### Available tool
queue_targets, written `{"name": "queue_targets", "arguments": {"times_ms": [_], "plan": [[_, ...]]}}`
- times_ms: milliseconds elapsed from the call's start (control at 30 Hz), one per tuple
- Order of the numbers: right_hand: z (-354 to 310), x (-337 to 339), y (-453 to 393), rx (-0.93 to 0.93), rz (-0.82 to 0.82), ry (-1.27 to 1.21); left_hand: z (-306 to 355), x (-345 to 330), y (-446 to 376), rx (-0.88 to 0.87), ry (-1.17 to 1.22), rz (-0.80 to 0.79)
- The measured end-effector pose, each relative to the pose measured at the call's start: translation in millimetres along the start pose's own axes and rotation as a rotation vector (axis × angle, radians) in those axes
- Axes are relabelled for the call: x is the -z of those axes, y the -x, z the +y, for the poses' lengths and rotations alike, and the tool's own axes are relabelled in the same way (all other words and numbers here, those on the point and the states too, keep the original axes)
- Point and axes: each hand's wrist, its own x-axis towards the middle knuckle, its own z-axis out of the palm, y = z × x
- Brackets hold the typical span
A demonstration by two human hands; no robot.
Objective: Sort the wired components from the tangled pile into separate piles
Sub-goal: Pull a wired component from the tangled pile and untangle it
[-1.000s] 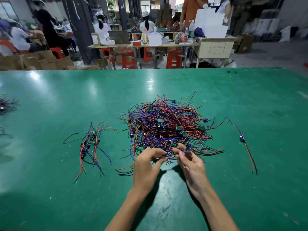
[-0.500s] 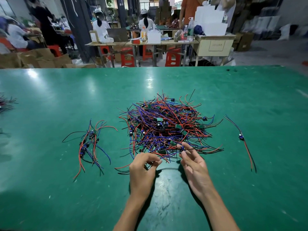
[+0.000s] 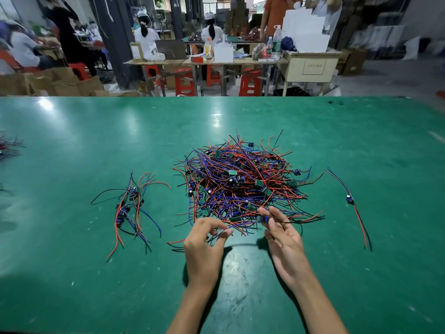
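A big tangled pile (image 3: 243,182) of small green boards with red, blue and black wires lies mid-table. At its near edge my right hand (image 3: 281,235) pinches one wired component (image 3: 262,218) by its small board, fingertips closed on it. My left hand (image 3: 207,239) pinches that component's blue wire (image 3: 226,232) just left of it. A small sorted pile (image 3: 131,206) of several components lies to the left. A single component (image 3: 349,198) with long red and black wires lies alone to the right.
The green table (image 3: 72,273) spreads wide on all sides. More wires (image 3: 8,147) lie at the far left edge. Beyond the table's far edge stand work benches, red stools (image 3: 184,84), cardboard boxes and seated people.
Both hands have drawn slightly apart at the pile's near edge. My right hand now holds a component's board up off the pile, and my left hand holds its wire.
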Motion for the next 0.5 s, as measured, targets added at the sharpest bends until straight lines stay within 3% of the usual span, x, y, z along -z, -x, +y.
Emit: {"name": "queue_targets", "arguments": {"times_ms": [100,167,233,333,500], "plan": [[2.0,-0.6,-0.3,0.008,-0.002,-0.018,13.5,-0.2,6.0,-0.306,-0.270,0.041],[2.2,-0.4,-1.2,-0.007,-0.029,-0.031,28.6,-8.1,8.2,-0.369,-0.266,-0.068],[2.2,-0.2,-1.2,-0.030,-0.076,-0.037,43.8,-16.5,7.6,-0.275,-0.179,-0.249],[3.0,2.4,-1.4,-0.024,-0.107,-0.057,52.1,-20.0,0.5,0.005,0.061,-0.446],[4.0,3.4,0.4,0.056,-0.158,0.026,52.9,-10.2,-15.0,0.106,0.197,-0.425]]}}
